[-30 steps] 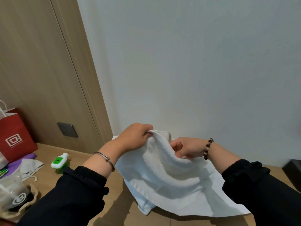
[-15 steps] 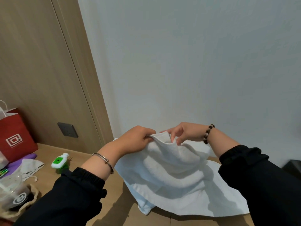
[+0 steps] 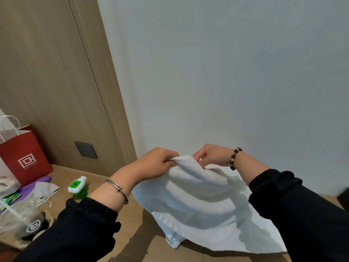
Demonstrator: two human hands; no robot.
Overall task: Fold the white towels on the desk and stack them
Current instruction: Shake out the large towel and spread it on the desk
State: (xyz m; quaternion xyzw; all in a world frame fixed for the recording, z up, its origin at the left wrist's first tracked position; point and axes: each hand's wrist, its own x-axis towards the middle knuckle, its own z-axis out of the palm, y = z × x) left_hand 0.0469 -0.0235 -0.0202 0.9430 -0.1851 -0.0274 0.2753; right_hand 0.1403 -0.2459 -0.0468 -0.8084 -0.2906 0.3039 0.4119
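A white towel point(image 3: 204, 205) hangs in loose folds above the wooden desk point(image 3: 147, 248), its lower part draped on the desk top. My left hand point(image 3: 156, 163) grips the towel's top edge, fingers curled round the cloth. Close beside it, my right hand point(image 3: 211, 156) pinches the same edge between thumb and fingertips. Both hands are raised in front of the white wall, almost touching. The towel's lower right part is hidden behind my right sleeve.
On the desk's left side stand a red paper bag point(image 3: 22, 159), a green and white plug-in device point(image 3: 78, 187), a purple item point(image 3: 35, 183), a small cloth pouch point(image 3: 45, 191) and a plastic cup point(image 3: 20, 220). A dark object point(image 3: 342, 197) sits at the far right.
My right hand has risen from lower in the towel up to its top edge and moved next to my left hand. The left hand stays about where it was.
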